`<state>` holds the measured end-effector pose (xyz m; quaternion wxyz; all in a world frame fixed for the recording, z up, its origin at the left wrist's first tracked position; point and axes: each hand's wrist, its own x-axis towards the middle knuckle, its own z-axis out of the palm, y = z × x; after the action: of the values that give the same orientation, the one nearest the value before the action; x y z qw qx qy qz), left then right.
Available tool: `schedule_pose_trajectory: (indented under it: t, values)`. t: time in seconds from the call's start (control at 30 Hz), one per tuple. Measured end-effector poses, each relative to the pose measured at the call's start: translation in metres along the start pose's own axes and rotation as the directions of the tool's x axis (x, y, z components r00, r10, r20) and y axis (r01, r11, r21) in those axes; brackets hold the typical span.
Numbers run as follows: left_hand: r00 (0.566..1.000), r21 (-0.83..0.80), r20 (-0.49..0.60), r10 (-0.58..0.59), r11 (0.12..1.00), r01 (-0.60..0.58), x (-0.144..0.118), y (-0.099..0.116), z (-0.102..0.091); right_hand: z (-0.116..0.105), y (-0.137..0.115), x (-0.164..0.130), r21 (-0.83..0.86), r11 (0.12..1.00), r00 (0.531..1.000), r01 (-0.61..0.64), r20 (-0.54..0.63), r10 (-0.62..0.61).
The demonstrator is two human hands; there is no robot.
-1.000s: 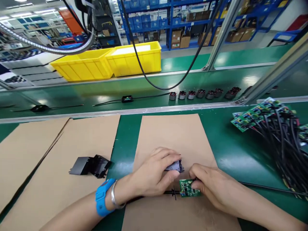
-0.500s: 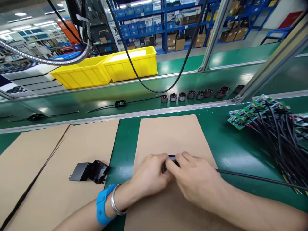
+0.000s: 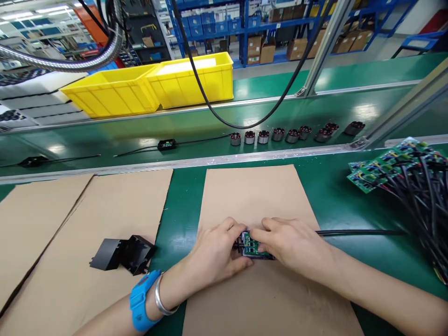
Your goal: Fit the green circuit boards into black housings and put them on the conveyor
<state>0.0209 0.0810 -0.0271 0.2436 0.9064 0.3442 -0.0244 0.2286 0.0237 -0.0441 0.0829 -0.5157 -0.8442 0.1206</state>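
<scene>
A green circuit board point(image 3: 252, 243) sits in a dark casing on the middle cardboard sheet point(image 3: 250, 196), between my hands. My left hand point(image 3: 217, 249) grips the left end, thumb along the near edge and fingers at the far corner. My right hand point(image 3: 294, 240) is closed over the right part, its fingertips on the board and casing; that end is hidden beneath it. From under my right hand a black cable point(image 3: 360, 232) runs right. Left of my hands, two joined-looking black plastic shells point(image 3: 122, 255) lie on another cardboard sheet point(image 3: 133, 200).
Boards with black cables point(image 3: 402, 163) are heaped at right. Behind a metal rail point(image 3: 196, 161) stand several round motor-like parts point(image 3: 263, 136) and a cased board point(image 3: 166, 144). Yellow bins point(image 3: 196, 81) stand farther back. A black cable loop point(image 3: 241, 125) hangs in front.
My hands have moved slightly apart, and more of the green board shows between them. The cable at right now lies straighter. The whole view has shifted a little.
</scene>
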Motion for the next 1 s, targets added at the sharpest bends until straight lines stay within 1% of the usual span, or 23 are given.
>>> schedule_pose_trajectory:
  t: [0.1, 0.2, 0.27, 0.37, 0.43, 0.5, 0.57, 0.6, 0.67, 0.73, 0.8, 0.87, 1.0]
  values:
    - [1.0, 0.011, 0.013, -0.028, 1.0, 0.028, 0.001, 0.002, 0.002, 0.001, -0.005, 0.001, -0.067, 0.998, 1.0, 0.0, -0.003, 0.0]
    - [0.998, 0.013, 0.027, -0.058, 0.998, 0.058, 0.0, 0.004, 0.004, 0.0, -0.011, 0.004, -0.111, 0.994, 1.0, -0.005, 0.028, 0.008]
    - [0.997, -0.007, 0.046, -0.069, 0.998, 0.07, -0.001, 0.005, 0.002, -0.001, -0.014, 0.006, -0.135, 0.991, 0.999, -0.021, 0.045, 0.027]
    - [0.995, -0.12, 0.094, -0.035, 0.992, 0.046, -0.001, 0.002, -0.01, -0.004, -0.015, 0.009, -0.11, 0.994, 0.999, -0.005, 0.033, 0.008]
    - [0.988, -0.198, 0.149, -0.037, 0.978, 0.066, 0.0, -0.001, -0.02, -0.004, -0.014, 0.009, -0.065, 0.998, 0.999, 0.023, 0.037, -0.021]
    - [0.977, -0.217, 0.205, -0.051, 0.971, 0.096, 0.003, -0.003, -0.027, -0.003, -0.012, 0.008, -0.027, 0.999, 0.999, 0.03, 0.044, -0.029]
    - [0.976, -0.151, 0.214, -0.038, 0.986, 0.072, 0.005, -0.002, -0.029, 0.0, -0.009, 0.005, -0.007, 1.0, 1.0, 0.015, 0.021, -0.015]
    - [0.98, -0.089, 0.197, -0.024, 0.995, 0.042, 0.004, 0.001, -0.027, 0.002, -0.008, 0.004, 0.001, 1.0, 1.0, 0.01, 0.0, -0.01]
    - [0.989, 0.09, 0.147, 0.002, 0.996, -0.015, 0.002, 0.008, -0.021, 0.006, -0.006, 0.002, 0.019, 1.0, 0.999, 0.011, -0.042, -0.01]
    - [0.993, 0.275, 0.113, 0.029, 0.96, -0.059, -0.002, 0.018, -0.014, 0.009, -0.004, 0.001, 0.038, 0.999, 0.998, 0.019, -0.067, -0.017]
    - [0.995, 0.388, 0.099, 0.031, 0.919, -0.067, -0.004, 0.027, -0.01, 0.01, -0.003, 0.001, 0.053, 0.998, 0.997, 0.022, -0.072, -0.018]
    - [0.994, 0.384, 0.106, -0.012, 0.923, -0.03, -0.002, 0.033, -0.011, 0.01, -0.002, 0.0, 0.058, 0.998, 0.997, 0.019, -0.079, -0.015]
    - [0.97, 0.211, 0.179, -0.163, 0.97, 0.124, 0.008, 0.034, -0.017, 0.008, -0.002, 0.0, 0.037, 0.999, 0.997, 0.01, -0.077, -0.007]
